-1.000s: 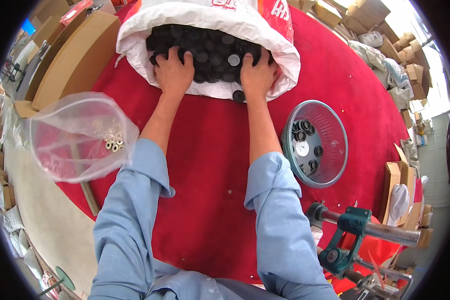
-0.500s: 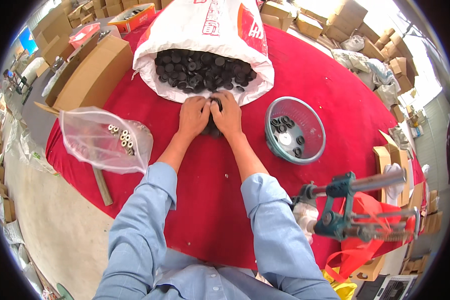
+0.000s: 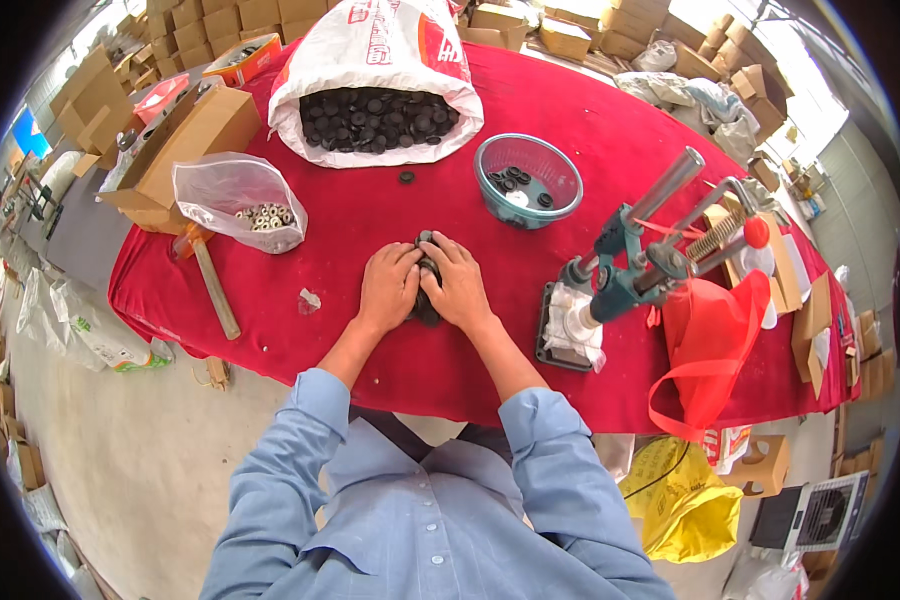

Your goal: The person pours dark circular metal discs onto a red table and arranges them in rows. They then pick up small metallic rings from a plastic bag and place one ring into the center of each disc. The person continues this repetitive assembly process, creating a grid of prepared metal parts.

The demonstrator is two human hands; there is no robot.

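On the red-covered table, my left hand (image 3: pixel 388 284) and my right hand (image 3: pixel 458 282) are cupped together, fingers curled round a small heap of black round caps (image 3: pixel 426 309). Some caps show between the hands and below them; the rest are hidden under the palms. A single black cap (image 3: pixel 406 177) lies farther off. Beyond it, a white woven sack (image 3: pixel 375 65) lies with its mouth facing me, full of loose black caps (image 3: pixel 370 120). To the right of my hands, a blue-grey plastic basket (image 3: pixel 550 212) holds several black rings and a white disc.
At left are a clear plastic bag (image 3: pixel 210 190) of small metal-looking rings, a hammer (image 3: pixel 217 290) and a cardboard box (image 3: pixel 195 140). A green hand press (image 3: pixel 615 265) stands at right, beside a red fabric bag (image 3: pixel 710 330). The table's near edge (image 3: pixel 370 398) runs before my body.
My hands have drawn back from the sack's mouth toward the near edge, with black caps between them. One cap now lies alone near the sack. The view has shifted too.
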